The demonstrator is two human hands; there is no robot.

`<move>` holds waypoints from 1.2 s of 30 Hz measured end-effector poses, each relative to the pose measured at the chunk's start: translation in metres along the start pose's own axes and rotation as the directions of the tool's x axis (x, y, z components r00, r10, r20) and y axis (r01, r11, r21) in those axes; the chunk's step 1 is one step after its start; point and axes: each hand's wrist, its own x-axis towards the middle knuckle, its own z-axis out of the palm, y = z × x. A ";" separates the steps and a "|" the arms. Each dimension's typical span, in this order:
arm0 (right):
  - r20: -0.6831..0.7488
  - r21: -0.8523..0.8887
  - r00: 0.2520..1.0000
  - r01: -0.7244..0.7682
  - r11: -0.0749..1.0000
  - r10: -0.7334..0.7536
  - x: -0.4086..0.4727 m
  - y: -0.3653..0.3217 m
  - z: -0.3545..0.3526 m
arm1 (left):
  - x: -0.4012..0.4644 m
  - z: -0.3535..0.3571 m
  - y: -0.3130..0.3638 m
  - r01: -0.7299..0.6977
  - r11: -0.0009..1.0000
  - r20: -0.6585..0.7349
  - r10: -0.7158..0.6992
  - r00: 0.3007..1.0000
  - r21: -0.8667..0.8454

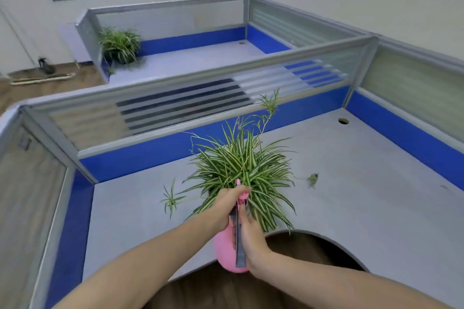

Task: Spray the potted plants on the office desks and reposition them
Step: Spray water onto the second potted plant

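Pink sprayer at near table edge, left hand grip curled round its head, right hand clasping its side, plant just behind, second plant on far table.

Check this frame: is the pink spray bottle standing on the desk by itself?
No. Both the left hand and the right hand hold the pink spray bottle up beside the near plant.
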 end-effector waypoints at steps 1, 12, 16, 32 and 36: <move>0.013 -0.012 1.000 0.000 1.000 0.000 0.001 -0.004 -0.003 | 0.004 0.001 0.001 0.006 1.000 0.007 -0.006 1.000 -0.012; 0.033 0.017 0.999 -0.025 1.000 0.025 0.012 -0.026 -0.017 | 0.034 0.006 0.008 0.047 0.996 0.063 -0.042 0.997 -0.071; 0.059 0.050 0.997 -0.056 0.997 0.053 0.005 -0.034 -0.018 | 0.041 0.005 0.008 0.059 0.997 0.073 -0.055 0.996 -0.055; 0.090 0.014 0.995 -0.035 0.999 0.034 -0.004 -0.042 -0.024 | 0.052 0.001 0.006 0.080 0.996 0.089 -0.076 0.993 -0.044; 0.080 0.030 0.996 -0.043 0.999 0.041 -0.007 -0.044 -0.024 | 0.051 0.001 0.007 0.074 0.997 0.099 -0.071 0.993 -0.032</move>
